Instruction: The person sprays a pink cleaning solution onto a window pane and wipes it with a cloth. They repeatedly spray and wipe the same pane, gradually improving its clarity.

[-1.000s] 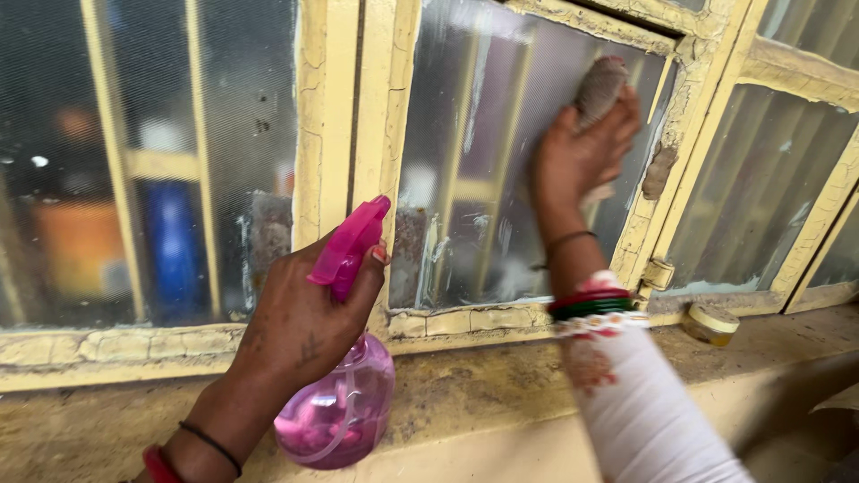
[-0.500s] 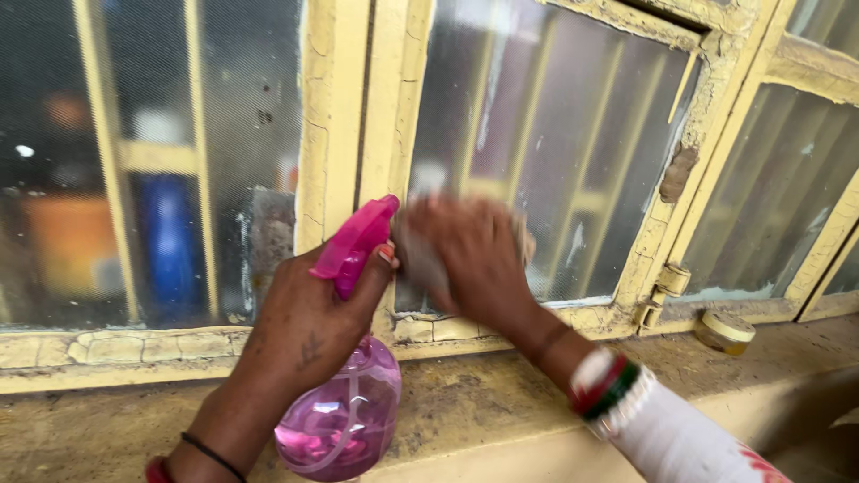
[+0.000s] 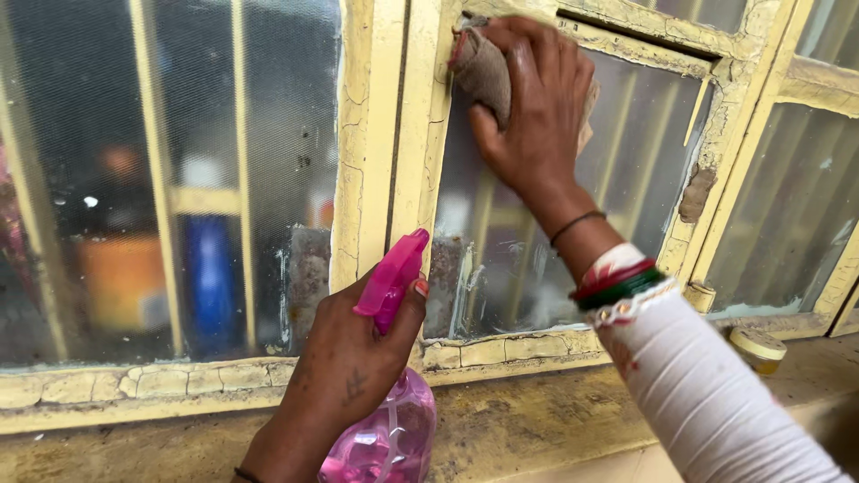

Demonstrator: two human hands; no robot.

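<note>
The right hand [image 3: 537, 116] presses a crumpled brownish cloth [image 3: 483, 67] flat-fingered into the top-left corner of the glass pane [image 3: 626, 179], well above the left hand [image 3: 353, 367], whose fingers wrap the pink spray bottle [image 3: 385, 438] upright by the sill [image 3: 519, 420].

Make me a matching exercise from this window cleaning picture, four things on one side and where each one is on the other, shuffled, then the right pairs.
Things:
1. cloth
2. spray bottle
3. small round tin
4. bangles

Places:
A. on the sill, far right
B. on the right wrist
C. pressed to the pane's upper left corner by the right hand
D. held in the left hand

Pairs: 1-C, 2-D, 3-A, 4-B
</note>
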